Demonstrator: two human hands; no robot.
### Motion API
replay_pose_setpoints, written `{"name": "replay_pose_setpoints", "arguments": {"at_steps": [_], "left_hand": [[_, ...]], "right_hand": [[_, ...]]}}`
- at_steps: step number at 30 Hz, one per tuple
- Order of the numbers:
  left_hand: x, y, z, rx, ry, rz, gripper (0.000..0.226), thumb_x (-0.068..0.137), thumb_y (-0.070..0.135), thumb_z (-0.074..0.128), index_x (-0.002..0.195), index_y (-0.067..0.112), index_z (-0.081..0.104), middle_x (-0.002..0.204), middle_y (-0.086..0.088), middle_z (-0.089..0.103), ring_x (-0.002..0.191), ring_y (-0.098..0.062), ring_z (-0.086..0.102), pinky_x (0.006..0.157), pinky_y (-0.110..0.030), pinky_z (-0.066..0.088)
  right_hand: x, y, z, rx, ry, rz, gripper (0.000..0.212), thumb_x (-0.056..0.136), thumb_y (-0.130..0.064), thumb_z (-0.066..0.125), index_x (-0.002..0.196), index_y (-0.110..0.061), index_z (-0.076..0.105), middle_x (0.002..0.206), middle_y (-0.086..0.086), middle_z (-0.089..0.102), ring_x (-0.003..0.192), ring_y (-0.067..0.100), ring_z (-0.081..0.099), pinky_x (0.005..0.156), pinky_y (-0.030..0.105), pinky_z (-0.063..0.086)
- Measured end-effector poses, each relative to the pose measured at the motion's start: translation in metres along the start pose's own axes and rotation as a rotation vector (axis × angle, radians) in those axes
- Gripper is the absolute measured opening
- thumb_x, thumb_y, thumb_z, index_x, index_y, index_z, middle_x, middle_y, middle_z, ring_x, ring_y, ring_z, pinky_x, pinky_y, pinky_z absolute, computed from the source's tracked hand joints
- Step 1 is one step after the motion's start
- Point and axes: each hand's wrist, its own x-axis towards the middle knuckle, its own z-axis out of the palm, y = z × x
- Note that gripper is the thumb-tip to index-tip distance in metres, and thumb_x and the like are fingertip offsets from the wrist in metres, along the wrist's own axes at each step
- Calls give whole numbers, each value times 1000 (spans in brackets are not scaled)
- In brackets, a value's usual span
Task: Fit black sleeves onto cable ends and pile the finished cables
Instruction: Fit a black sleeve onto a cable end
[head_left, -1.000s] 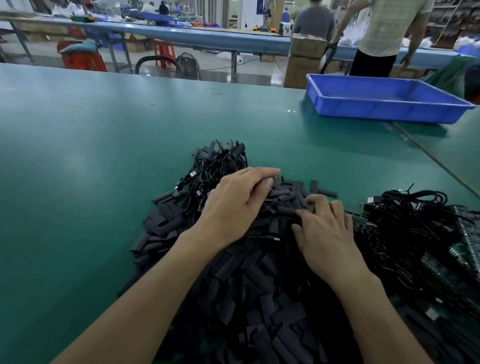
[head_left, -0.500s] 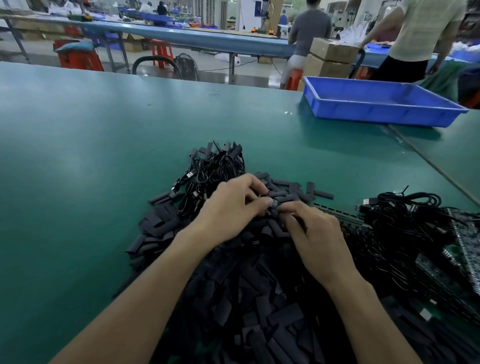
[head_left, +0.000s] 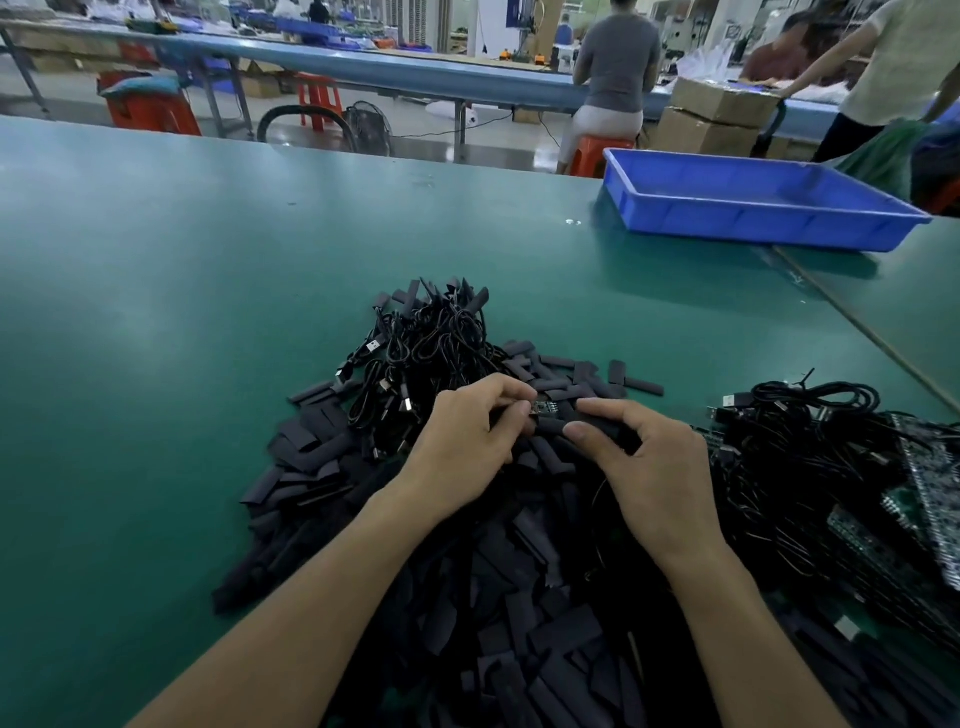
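Since a second ago, when both hands were spread flat on the heap of sleeves (head_left: 493, 597), they have been drawn together above its far part. A small cable end (head_left: 546, 408) is now pinched by the curled fingers of the left hand (head_left: 467, 441). Just right of it, a black sleeve (head_left: 597, 426) is gripped between thumb and forefinger of the right hand (head_left: 649, 467), its mouth turned to the cable end and touching it. Whether the end is already inside cannot be told.

Against the heap's far left edge, a bundle of finished cables (head_left: 431, 343) is piled on the green table (head_left: 156, 312). The heap's middle is hidden by both forearms. Right of the heap, a tangle of loose cables (head_left: 810, 441) is laid, with green circuit boards (head_left: 930, 467) at its far side.

Well beyond the heap, to the right, a blue tray (head_left: 753, 228) is set on the table; of its inside only the blue floor is seen.
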Motion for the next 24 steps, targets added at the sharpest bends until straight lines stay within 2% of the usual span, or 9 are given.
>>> {"name": "replay_pose_setpoints", "arguments": {"at_steps": [3, 6, 14, 19, 24], "left_hand": [[-1, 0, -2, -79, -8, -20, 16, 101, 14, 58, 107, 25, 67, 81, 10, 73, 51, -3, 58, 59, -15, 50], [-1, 1, -4, -129, -48, -32, 19, 101, 14, 58, 105, 31, 64, 88, 12, 75, 54, -6, 59, 62, -19, 53], [-1, -2, -3, -86, -105, -27, 13, 99, 17, 61, 104, 28, 67, 91, 11, 75, 65, -10, 66, 77, -43, 59], [0, 0, -4, -72, -113, -15, 16, 100, 16, 60, 101, 31, 66, 85, 16, 74, 64, -10, 66, 77, -44, 59], [-1, 0, -4, -95, -96, -24, 18, 101, 16, 58, 99, 32, 66, 88, 14, 76, 63, -12, 67, 75, -42, 59]], "right_hand": [[0, 3, -1, 14, -18, 15, 31, 80, -31, 81, 110, -24, 76, 91, -24, 65, 91, -23, 57, 76, -2, 39], [1, 5, -1, 38, -1, 13, 28, 81, -29, 80, 108, -23, 76, 92, -26, 65, 91, -21, 58, 76, -2, 39], [0, 7, 0, 73, 68, 19, 19, 80, -28, 80, 99, -25, 78, 82, -32, 64, 84, -18, 62, 74, 0, 40], [0, 5, 1, 43, 72, -7, 15, 81, -23, 80, 96, -21, 79, 78, -34, 61, 80, -23, 59, 71, -3, 38], [0, 5, 0, 48, 101, -4, 13, 82, -24, 79, 94, -21, 79, 76, -32, 62, 78, -20, 60, 69, -2, 39]]}}
